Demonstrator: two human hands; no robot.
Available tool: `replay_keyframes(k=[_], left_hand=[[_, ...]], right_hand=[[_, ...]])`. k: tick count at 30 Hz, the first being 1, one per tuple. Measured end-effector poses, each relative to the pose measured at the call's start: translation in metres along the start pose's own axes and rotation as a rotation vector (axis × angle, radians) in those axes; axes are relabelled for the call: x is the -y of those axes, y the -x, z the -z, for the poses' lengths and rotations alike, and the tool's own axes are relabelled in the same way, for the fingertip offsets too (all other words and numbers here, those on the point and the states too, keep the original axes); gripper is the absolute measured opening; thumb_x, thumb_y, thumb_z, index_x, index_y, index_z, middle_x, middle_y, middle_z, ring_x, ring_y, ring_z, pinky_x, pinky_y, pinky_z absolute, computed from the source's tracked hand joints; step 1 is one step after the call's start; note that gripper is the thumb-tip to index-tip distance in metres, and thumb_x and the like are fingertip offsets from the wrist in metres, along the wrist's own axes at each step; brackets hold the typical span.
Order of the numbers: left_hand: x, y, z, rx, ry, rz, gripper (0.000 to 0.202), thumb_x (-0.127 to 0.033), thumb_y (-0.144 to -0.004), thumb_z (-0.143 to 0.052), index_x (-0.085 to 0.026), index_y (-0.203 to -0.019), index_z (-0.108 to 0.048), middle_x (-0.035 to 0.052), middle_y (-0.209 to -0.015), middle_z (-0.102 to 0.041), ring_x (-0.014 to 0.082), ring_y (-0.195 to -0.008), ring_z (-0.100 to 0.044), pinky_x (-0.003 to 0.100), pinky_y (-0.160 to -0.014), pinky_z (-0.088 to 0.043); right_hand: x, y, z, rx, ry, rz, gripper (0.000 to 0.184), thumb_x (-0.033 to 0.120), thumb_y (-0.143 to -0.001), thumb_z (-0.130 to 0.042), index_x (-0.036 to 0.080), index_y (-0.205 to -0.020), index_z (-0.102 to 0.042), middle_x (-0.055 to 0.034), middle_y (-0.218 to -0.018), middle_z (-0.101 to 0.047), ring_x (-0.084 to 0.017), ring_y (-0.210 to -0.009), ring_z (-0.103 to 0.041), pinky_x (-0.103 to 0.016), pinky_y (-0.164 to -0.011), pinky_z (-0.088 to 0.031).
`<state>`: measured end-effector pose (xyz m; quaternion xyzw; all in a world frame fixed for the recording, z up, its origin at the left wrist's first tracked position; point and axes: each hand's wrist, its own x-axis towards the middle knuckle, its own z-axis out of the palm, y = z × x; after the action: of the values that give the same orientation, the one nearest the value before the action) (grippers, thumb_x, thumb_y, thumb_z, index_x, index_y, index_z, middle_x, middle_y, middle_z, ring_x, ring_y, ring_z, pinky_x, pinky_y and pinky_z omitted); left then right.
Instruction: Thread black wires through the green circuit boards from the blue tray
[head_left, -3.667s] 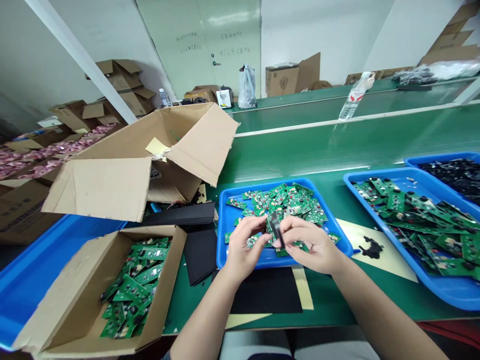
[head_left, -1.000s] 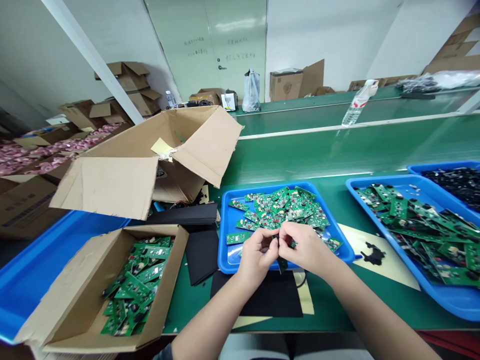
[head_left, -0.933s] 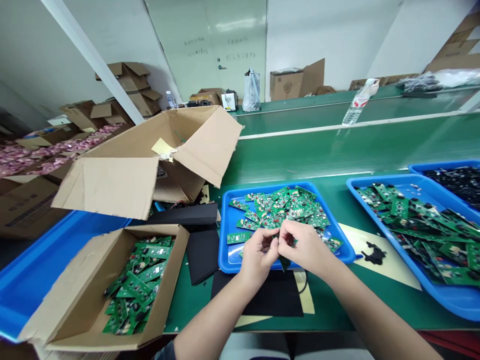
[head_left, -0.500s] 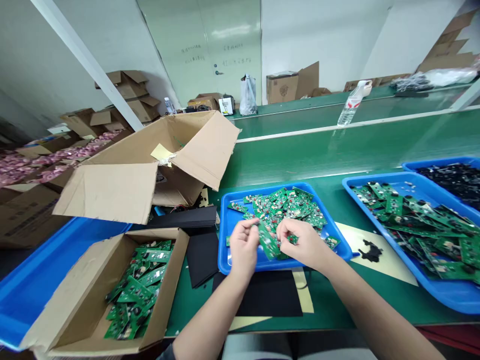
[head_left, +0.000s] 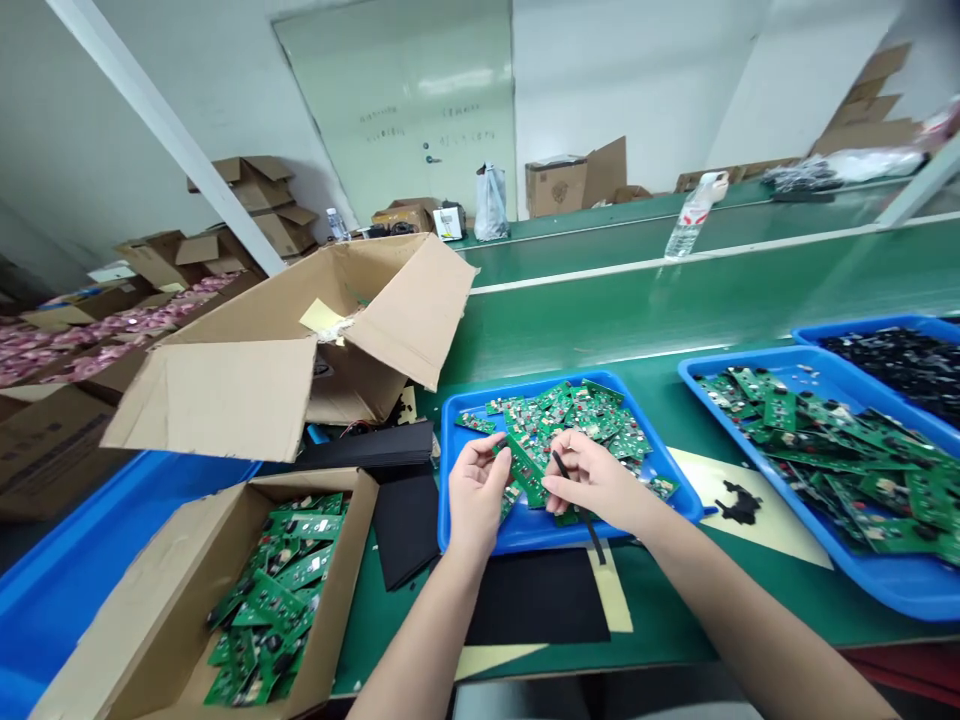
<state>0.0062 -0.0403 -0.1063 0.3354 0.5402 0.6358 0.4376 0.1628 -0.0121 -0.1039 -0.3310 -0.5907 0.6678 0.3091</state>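
Observation:
Between the thumb and fingers of my left hand (head_left: 478, 490) is a green circuit board (head_left: 527, 474), tilted over the middle blue tray (head_left: 447, 440). My right hand (head_left: 596, 482) is closed on a thin black strip (head_left: 592, 537), whose lower end hangs past the tray's front rim. The right thumb and fingertips are close to the board's lower end; whether they touch it I cannot tell. Many more green circuit boards (head_left: 566, 410) lie heaped in the tray behind my hands. A black sheet (head_left: 536, 598) lies in front of the tray, under my forearms.
Left of the tray stand black sheets (head_left: 405, 515) and a cardboard box (head_left: 352, 560) of circuit boards. A large open carton (head_left: 405, 310) is behind them. On the right are a blue tray (head_left: 847, 575) of boards and yellow paper (head_left: 697, 480) with black scraps (head_left: 740, 503).
The black strip now shows plainly in my right hand, hanging toward the tray's front. My left hand still holds the board, now less blurred. The view has shifted slightly.

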Motion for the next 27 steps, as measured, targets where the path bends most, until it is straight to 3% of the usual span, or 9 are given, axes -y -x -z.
replay_keyframes(k=[3,7,10,13,16,20,22,24,27], left_hand=[[-0.007,-0.005,0.003,0.017,-0.014,-0.019,0.027,-0.027,-0.053,-0.081,-0.013,-0.072,-0.068,0.0019,-0.071,-0.067,0.0112,-0.064,-0.06,0.02,-0.057,-0.05],[-0.009,-0.011,0.004,0.05,-0.018,-0.011,0.03,-0.032,-0.049,-0.083,-0.013,-0.065,-0.068,0.0028,-0.067,-0.069,0.0129,-0.057,-0.061,0.024,-0.054,-0.053],[-0.003,-0.013,0.004,0.04,-0.123,-0.072,0.036,-0.041,-0.052,-0.081,-0.013,-0.071,-0.069,0.0045,-0.071,-0.071,0.0152,-0.056,-0.063,0.029,-0.056,-0.057],[0.006,-0.017,0.004,0.185,-0.245,-0.127,0.045,-0.05,-0.058,-0.075,-0.014,-0.083,-0.07,0.0079,-0.081,-0.073,0.02,-0.065,-0.068,0.034,-0.064,-0.059],[0.017,-0.022,0.004,0.384,-0.421,-0.244,0.051,-0.053,-0.065,-0.069,-0.016,-0.102,-0.066,0.0103,-0.094,-0.071,0.026,-0.087,-0.069,0.038,-0.074,-0.059],[0.029,-0.028,0.005,0.415,-0.76,-0.583,0.036,-0.045,-0.078,-0.058,-0.019,-0.101,-0.066,0.0119,-0.104,-0.067,0.029,-0.101,-0.064,0.045,-0.086,-0.053],[0.034,-0.027,0.006,0.466,-0.904,-0.691,0.03,-0.038,-0.082,-0.055,-0.018,-0.102,-0.065,0.0133,-0.107,-0.066,0.0303,-0.104,-0.062,0.049,-0.091,-0.05],[0.039,-0.023,0.007,0.563,-1.021,-0.719,0.03,-0.03,-0.081,-0.057,-0.014,-0.106,-0.064,0.0173,-0.112,-0.063,0.0336,-0.11,-0.059,0.053,-0.093,-0.048],[0.043,-0.015,0.007,0.608,-1.084,-0.704,0.032,-0.022,-0.077,-0.063,-0.011,-0.107,-0.063,0.0184,-0.117,-0.062,0.0355,-0.119,-0.052,0.053,-0.099,-0.044]], right_hand=[[0.01,-0.001,0.007,0.011,0.045,-0.019,0.031,0.03,-0.078,-0.06,0.024,-0.083,-0.031,0.0086,-0.065,-0.05,-0.012,-0.055,-0.063,-0.026,-0.053,-0.05],[0.03,0.003,0.009,-0.052,0.13,-0.02,0.024,0.016,-0.077,-0.057,0.023,-0.084,-0.035,0.0093,-0.063,-0.05,-0.01,-0.05,-0.06,-0.022,-0.05,-0.047],[0.041,0.01,0.006,-0.117,0.195,-0.016,0.023,0.01,-0.076,-0.056,0.023,-0.084,-0.038,0.0094,-0.062,-0.049,-0.01,-0.049,-0.059,-0.021,-0.05,-0.047],[0.045,0.022,0.014,-0.225,0.248,-0.027,0.021,0.01,-0.076,-0.057,0.022,-0.084,-0.041,0.0093,-0.062,-0.05,-0.01,-0.048,-0.059,-0.022,-0.049,-0.049],[0.039,0.05,0.046,-0.473,0.317,-0.063,0.02,0.015,-0.077,-0.057,0.022,-0.087,-0.042,0.0079,-0.061,-0.053,-0.012,-0.05,-0.06,-0.024,-0.049,-0.05],[0.016,0.108,0.109,-1.048,0.45,-0.159,0.021,0.017,-0.077,-0.051,0.022,-0.093,-0.037,0.005,-0.064,-0.054,-0.014,-0.051,-0.06,-0.028,-0.053,-0.051],[0.002,0.135,0.136,-1.266,0.512,-0.231,0.024,0.016,-0.076,-0.049,0.02,-0.097,-0.037,0.0058,-0.057,-0.05,-0.017,-0.047,-0.059,-0.031,-0.052,-0.051],[-0.013,0.153,0.155,-1.377,0.571,-0.293,0.029,0.016,-0.072,-0.051,0.019,-0.097,-0.039,0.0062,-0.05,-0.049,-0.021,-0.043,-0.058,-0.034,-0.049,-0.05],[-0.031,0.166,0.17,-1.421,0.673,-0.319,0.034,0.019,-0.065,-0.057,0.02,-0.096,-0.044,0.007,-0.04,-0.044,-0.026,-0.034,-0.053,-0.039,-0.043,-0.046]])
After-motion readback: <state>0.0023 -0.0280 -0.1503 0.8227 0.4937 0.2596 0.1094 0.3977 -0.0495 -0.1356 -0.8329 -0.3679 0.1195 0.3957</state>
